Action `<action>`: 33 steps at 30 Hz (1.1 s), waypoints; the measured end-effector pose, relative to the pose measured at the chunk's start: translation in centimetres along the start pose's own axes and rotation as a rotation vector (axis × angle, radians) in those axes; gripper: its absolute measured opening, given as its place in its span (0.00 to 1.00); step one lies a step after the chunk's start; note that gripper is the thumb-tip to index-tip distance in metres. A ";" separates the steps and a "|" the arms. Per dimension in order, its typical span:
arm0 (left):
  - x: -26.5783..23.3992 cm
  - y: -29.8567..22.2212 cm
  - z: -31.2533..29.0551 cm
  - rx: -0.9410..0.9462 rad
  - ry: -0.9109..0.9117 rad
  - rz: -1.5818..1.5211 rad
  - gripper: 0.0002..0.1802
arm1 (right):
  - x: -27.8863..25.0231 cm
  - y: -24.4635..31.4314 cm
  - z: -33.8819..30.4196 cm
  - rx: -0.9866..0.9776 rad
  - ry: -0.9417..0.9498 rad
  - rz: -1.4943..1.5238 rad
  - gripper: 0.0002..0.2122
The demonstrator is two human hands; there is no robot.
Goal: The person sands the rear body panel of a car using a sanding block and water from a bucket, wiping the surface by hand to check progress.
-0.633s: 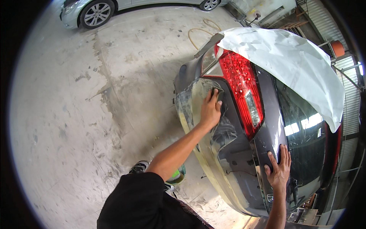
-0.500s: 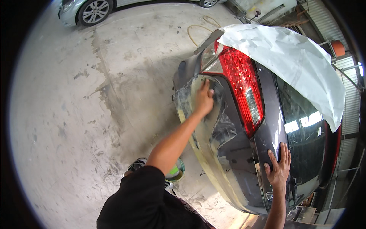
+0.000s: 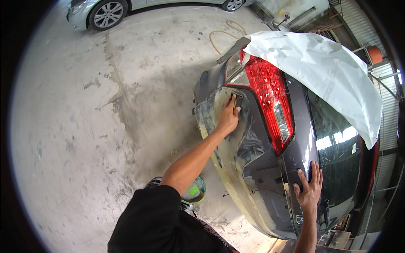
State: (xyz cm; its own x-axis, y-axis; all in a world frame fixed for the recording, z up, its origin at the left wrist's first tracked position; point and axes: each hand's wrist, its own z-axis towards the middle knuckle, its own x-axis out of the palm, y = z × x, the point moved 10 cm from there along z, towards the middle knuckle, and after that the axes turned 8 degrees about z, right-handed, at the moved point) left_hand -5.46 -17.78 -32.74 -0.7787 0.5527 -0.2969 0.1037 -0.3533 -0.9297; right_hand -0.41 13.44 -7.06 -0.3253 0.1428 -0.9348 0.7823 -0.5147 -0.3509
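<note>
My left hand presses on the sanded corner of the dark grey car's bumper, just below the red and clear tail light. Under its fingers is a small dark sanding block, mostly covered by the hand. Pale, dusty filler patches and scuffed grey areas surround it. My right hand lies flat on the tailgate beside the rear window, fingers spread, holding nothing.
White masking paper drapes over the car's far side. A bucket with something green in it stands by my feet. A hose lies on the dusty concrete floor. A silver car is parked beyond.
My left hand has shifted slightly down and right on the bumper corner with the sanding block. My right hand stays on the tailgate. The whole view has shifted a little.
</note>
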 end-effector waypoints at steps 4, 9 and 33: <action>-1.2 3.7 3.4 -0.158 0.055 -0.092 0.30 | 0.4 0.3 0.1 0.005 0.022 0.002 0.26; 0.9 0.3 -0.3 -0.013 0.022 -0.146 0.30 | -0.1 0.1 -0.1 0.006 0.005 0.008 0.27; -0.3 -5.1 -7.5 0.233 -0.164 -0.123 0.29 | -0.1 -0.4 -0.8 0.046 -0.015 0.021 0.27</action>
State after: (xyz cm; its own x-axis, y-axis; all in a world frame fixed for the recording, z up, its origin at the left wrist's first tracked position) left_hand -1.14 -10.48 -29.50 -0.8679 0.4797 -0.1289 -0.1273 -0.4655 -0.8758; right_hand -0.24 14.33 -6.83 -0.3168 0.1190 -0.9410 0.7640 -0.5559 -0.3275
